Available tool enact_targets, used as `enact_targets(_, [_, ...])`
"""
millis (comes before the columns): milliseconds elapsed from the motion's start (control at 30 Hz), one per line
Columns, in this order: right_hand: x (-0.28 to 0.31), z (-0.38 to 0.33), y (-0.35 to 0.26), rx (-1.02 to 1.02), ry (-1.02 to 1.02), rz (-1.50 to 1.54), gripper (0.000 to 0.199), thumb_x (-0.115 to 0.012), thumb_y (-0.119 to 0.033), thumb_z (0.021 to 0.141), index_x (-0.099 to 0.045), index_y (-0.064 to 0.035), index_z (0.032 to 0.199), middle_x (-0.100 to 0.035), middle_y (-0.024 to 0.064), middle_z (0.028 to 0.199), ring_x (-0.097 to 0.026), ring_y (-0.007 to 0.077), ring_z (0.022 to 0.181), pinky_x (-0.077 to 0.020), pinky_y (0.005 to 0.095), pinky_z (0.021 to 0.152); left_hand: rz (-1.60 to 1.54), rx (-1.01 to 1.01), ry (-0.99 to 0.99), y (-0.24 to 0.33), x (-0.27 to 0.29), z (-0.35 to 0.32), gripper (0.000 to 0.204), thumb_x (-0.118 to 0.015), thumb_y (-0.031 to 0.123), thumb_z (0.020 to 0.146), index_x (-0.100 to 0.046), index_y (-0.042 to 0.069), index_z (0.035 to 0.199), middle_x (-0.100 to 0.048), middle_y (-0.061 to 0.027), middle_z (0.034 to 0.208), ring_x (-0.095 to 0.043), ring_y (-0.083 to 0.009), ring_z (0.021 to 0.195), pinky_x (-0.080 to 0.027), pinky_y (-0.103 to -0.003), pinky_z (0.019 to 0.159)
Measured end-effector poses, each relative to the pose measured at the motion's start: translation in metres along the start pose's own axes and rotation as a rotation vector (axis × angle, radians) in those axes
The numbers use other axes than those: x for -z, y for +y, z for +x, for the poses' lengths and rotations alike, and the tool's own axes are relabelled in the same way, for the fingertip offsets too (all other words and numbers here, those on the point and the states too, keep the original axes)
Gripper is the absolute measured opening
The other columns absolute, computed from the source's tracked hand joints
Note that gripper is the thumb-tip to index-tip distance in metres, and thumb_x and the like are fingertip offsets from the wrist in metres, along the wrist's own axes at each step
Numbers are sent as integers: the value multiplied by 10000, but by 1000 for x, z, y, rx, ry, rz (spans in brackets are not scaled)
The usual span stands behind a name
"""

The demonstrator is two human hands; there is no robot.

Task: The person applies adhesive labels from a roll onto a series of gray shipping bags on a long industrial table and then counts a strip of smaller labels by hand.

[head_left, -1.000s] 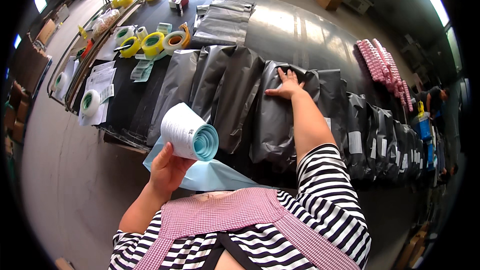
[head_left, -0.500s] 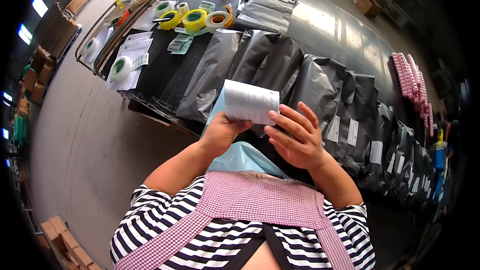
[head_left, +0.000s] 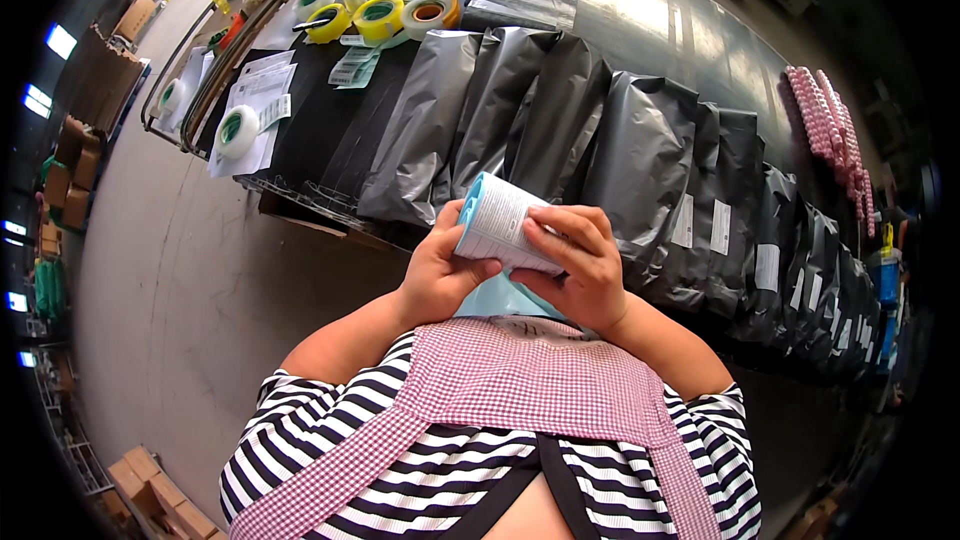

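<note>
Close in front of my chest I hold a roll of printed labels [head_left: 505, 230], white outside with pale blue backing showing in layers at its left end. My left hand [head_left: 437, 270] is wrapped round the left end, its thumb along the lower edge. My right hand [head_left: 580, 265] grips the right end, fingers on top and thumb beneath. A loose light blue strip [head_left: 497, 297] hangs below the roll, between my hands and my checked apron [head_left: 530, 370].
Grey plastic mailing bags [head_left: 640, 160] stand in a row along the table's near edge, several bearing white labels. Tape rolls [head_left: 380, 20] and papers [head_left: 265, 100] lie at the left. Pink bubble wrap [head_left: 830, 140] lies at the right; cardboard boxes [head_left: 165, 495] sit at lower left.
The label strip, loosely curved before, is now wound into a tighter roll with its layered end showing. My right hand has closed onto it, and both hands have drawn nearer my chest.
</note>
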State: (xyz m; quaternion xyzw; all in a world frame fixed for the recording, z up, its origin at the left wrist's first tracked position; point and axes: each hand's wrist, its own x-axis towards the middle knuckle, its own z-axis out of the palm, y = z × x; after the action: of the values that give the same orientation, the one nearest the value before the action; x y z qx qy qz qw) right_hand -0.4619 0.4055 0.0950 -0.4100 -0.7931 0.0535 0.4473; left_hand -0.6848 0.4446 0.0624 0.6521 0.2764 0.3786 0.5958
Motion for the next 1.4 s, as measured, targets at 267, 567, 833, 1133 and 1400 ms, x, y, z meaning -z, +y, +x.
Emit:
enact_targets(267, [-5, 11, 5, -56, 89, 36, 302, -832, -124, 724, -752, -80, 1011, -713, 37, 1077, -615, 226, 956, -505, 330, 826, 102, -55, 9, 2, 4, 10, 248, -711, 3, 845, -698, 12, 1092, -474, -107, 1310, -521, -224, 1198, -432, -348, 1028])
enact_targets(567, [65, 15, 68, -1052, 57, 651, 232, -694, -265, 945, -746, -42, 905, -704, 11, 847, -609, 106, 720, -489, 259, 653, 124, 198, -149, -6, -2, 21, 304, -766, 27, 803, -699, 40, 1099, -480, -101, 1293, -522, -242, 1183, -449, -354, 985])
enact_targets(833, [165, 24, 155, -733, 487, 478, 285, -659, -258, 973, -677, 1, 1093, -714, 59, 999, -690, 138, 894, -576, 262, 731, 3, 224, -349, -46, -9, 18, 328, -742, 11, 824, -667, 13, 1143, -467, -78, 1317, -512, -220, 1209, -445, -352, 1008])
enact_targets(1133, [80, -81, 166, -321, -71, -272, 340, -782, -104, 796, -726, -75, 1130, -645, 134, 1290, -531, 315, 1309, -471, 396, 1048, -512, 304, -123, -57, 4, 9, 287, -708, 67, 896, -636, 15, 1168, -684, -56, 1098, -623, -152, 1040, -476, -332, 961])
enact_targets(1400, [73, -98, 177, -391, -135, -269, 346, -782, -201, 802, -732, -87, 1125, -634, 115, 1317, -521, 289, 1321, -429, 415, 1085, -546, 329, -90, -58, -1, 10, 295, -733, 99, 889, -646, 21, 1160, -691, -57, 1099, -630, -160, 1031, -481, -335, 959])
